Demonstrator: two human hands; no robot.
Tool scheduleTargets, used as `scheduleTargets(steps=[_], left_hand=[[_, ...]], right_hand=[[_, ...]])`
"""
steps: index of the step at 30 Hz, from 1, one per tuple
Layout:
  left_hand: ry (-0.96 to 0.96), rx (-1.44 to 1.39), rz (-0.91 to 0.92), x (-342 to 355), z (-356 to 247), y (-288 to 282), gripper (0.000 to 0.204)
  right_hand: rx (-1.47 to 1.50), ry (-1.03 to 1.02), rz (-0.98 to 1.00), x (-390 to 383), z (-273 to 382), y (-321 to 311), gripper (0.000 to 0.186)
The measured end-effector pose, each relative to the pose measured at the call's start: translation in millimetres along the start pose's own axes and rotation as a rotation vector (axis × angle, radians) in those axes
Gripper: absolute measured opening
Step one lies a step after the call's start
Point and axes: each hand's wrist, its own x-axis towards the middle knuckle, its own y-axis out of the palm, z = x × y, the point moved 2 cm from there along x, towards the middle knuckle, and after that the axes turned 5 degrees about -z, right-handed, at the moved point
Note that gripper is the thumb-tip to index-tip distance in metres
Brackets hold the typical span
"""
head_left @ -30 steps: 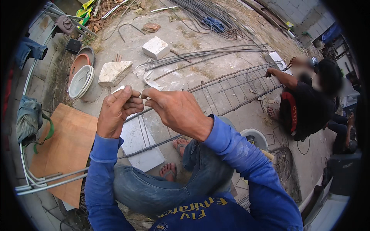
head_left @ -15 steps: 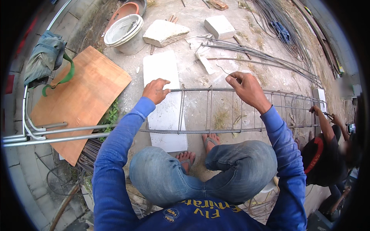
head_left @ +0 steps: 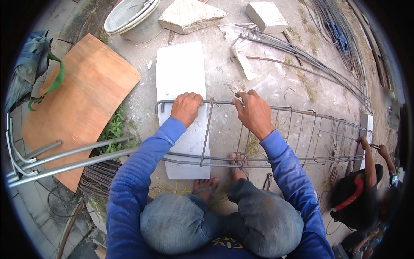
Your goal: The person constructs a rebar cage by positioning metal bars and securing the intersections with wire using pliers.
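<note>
A long rebar cage (head_left: 293,108) of bars and square stirrups stretches across in front of me, its left end over a white board (head_left: 180,69). My left hand (head_left: 187,108) has its fingers curled over the top bar, left of a slightly slanted stirrup (head_left: 206,136). My right hand (head_left: 252,110) is at the same bar farther right, thumb and fingers bent around a thin tie wire (head_left: 229,86) that pokes up above them. My sandaled feet are below the cage's near bars.
Plywood (head_left: 82,93), bent metal tubes (head_left: 86,164) and a draped cloth bag (head_left: 26,71) lie left. Behind are buckets (head_left: 138,34), two pale blocks (head_left: 192,16) (head_left: 265,16) and loose rods (head_left: 310,67). Two people (head_left: 353,194) crouch at the right, hands at the cage's far end.
My hands, together in midair a second ago, are now down on the top bar. Since half a second ago the left moved right and the right moved left, closer together. The view has shifted.
</note>
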Motion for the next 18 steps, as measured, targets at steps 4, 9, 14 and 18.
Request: scheduleTargets(steps=[4,9,14,18], left_hand=[[-0.097,-0.129,0.172,17.4,2.7,-21.2,0.022],[-0.457,-0.371,0.776,47.5,30.5,-5.5,0.065],[-0.408,-0.293,0.964,77.8,20.1,-7.2,0.088],[-0.367,-0.492,0.969,82.0,19.0,-4.9,0.075]], right_hand=[[-0.033,-0.076,0.079,6.5,-0.8,19.4,0.025],[-0.217,-0.121,0.185,14.2,-4.0,47.6,0.015],[-0.180,-0.121,0.054,15.7,-15.9,44.2,0.008],[-0.147,-0.095,0.022,18.6,-16.8,43.2,0.007]])
